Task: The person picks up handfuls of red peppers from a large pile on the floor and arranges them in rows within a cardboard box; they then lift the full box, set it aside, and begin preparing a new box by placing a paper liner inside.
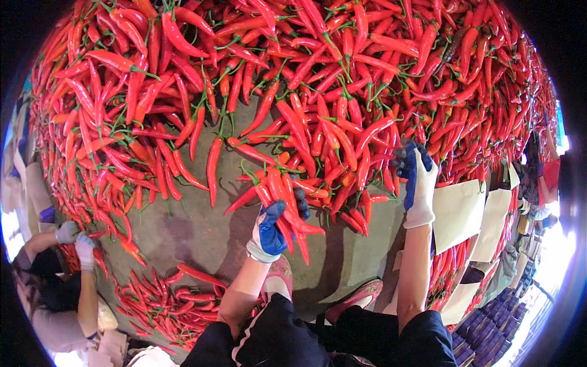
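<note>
My left hand point(274, 229), in a white knit glove with a blue coated palm, holds a small bunch of red chili peppers point(282, 192) with green stems above the concrete floor. My right hand point(415, 176), gloved the same way, is at the near right edge of a large heap of red chili peppers point(312, 69). Its fingers are bent with their dark tips towards the peppers; whether they touch one cannot be told. Loose peppers lie on the floor between and beyond both hands.
A smaller pepper pile point(169, 303) lies on the floor at the lower left. A gloved co-worker point(64, 293) is at the far left. Cardboard sheets point(458, 213) and rows of peppers are at the right. My shoes point(355, 300) stand on the concrete floor point(183, 238).
</note>
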`<state>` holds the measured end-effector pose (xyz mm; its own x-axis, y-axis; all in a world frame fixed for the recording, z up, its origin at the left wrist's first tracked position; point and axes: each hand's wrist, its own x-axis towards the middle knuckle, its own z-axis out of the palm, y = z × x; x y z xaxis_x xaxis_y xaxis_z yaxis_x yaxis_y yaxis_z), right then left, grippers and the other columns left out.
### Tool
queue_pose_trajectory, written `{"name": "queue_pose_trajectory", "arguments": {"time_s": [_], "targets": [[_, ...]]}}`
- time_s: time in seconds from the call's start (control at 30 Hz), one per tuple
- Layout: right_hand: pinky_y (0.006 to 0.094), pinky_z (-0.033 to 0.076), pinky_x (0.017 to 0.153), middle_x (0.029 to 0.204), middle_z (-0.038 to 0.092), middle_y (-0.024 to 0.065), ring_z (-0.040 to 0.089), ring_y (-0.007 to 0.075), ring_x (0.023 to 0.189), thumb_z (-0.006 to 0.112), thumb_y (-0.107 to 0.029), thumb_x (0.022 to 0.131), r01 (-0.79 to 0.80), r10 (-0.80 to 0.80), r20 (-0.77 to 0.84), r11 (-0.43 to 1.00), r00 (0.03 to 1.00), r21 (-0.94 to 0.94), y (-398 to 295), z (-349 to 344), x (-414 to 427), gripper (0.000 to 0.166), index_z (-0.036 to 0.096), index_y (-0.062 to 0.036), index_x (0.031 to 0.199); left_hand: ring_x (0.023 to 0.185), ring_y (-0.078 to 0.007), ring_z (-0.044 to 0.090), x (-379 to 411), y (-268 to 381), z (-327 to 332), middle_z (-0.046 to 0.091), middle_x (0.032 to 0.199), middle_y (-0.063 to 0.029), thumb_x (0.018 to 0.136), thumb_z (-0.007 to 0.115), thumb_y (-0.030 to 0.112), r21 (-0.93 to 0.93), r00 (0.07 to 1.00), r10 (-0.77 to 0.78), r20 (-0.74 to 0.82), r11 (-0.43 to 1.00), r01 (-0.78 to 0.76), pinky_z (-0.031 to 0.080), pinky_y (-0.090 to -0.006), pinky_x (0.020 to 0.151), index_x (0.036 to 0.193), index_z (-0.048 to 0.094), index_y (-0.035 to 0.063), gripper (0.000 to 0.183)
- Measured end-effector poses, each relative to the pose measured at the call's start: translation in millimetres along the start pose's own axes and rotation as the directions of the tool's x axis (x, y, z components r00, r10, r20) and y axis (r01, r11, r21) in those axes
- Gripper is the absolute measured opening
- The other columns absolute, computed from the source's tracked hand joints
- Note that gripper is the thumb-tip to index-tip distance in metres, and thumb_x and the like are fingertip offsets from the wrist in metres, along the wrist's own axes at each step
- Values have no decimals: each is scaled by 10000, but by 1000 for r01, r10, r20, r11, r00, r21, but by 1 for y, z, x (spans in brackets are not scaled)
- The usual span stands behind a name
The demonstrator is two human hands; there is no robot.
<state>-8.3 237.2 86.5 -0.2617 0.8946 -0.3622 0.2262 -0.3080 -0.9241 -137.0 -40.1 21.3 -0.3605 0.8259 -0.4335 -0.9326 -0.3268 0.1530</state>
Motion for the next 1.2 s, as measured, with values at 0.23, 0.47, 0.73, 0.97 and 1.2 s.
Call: {"name": "queue_pose_trajectory", "arguments": {"time_s": [0.23, 0.47, 0.73, 0.97, 1.2], "targets": [[288, 491, 859, 997, 667, 88, 647, 176, 903, 658, 13, 794, 493, -568, 30, 686, 822, -535, -13, 13, -12, 279, 669, -7, 1071, 1059, -240, 598, 1, -7, 3, 598, 1205, -106, 902, 599, 220, -13, 1000, -22, 2, 1000, 22, 471, -394, 952, 1450, 325, 99, 625], [423, 517, 712, 837, 685, 163, 663, 369, 794, 708, -495, 766, 170, -299, 81, 283, 951, -944, -34, 54, 4, 478, 635, -40, 894, 1038, -239, 598, -1, -9, 8, 588, 1210, -111, 898, 605, 236, 21, 1000, -22, -19, 1000, 22, 476, -395, 936, 1456, 315, 95, 644], [285, 492, 616, 869, 704, 92, 646, 153, 678, 745, -223, 793, 130, -193, -10, 701, 981, -701, -3, 45, 27, 387, 649, 38, 1062, 1039, -233, 583, 0, -15, 8, 577, 1201, -100, 895, 619, 265, 73, 999, -54, -2, 996, 54, 475, -386, 915, 1453, 313, 79, 663], [268, 466, 862, 1016, 637, 45, 586, 133, 925, 604, -83, 883, 148, -150, 12, 982, 989, 117, 1, 27, -3, 293, 587, 31, 1152, 1052, -230, 575, -3, -10, 2, 572, 1207, -97, 884, 634, 288, 76, 999, -46, -4, 996, 46, 471, -386, 923, 1447, 318, 74, 680], [427, 507, 805, 1025, 656, 159, 637, 353, 930, 757, -266, 718, 501, -177, 482, 85, 858, -861, -21, 77, 2, 541, 563, -73, 1185, 1046, -225, 571, -1, -12, 9, 567, 1197, -101, 879, 628, 278, 73, 999, -43, 13, 996, 42, 470, -388, 918, 1447, 306, 53, 691]]}}
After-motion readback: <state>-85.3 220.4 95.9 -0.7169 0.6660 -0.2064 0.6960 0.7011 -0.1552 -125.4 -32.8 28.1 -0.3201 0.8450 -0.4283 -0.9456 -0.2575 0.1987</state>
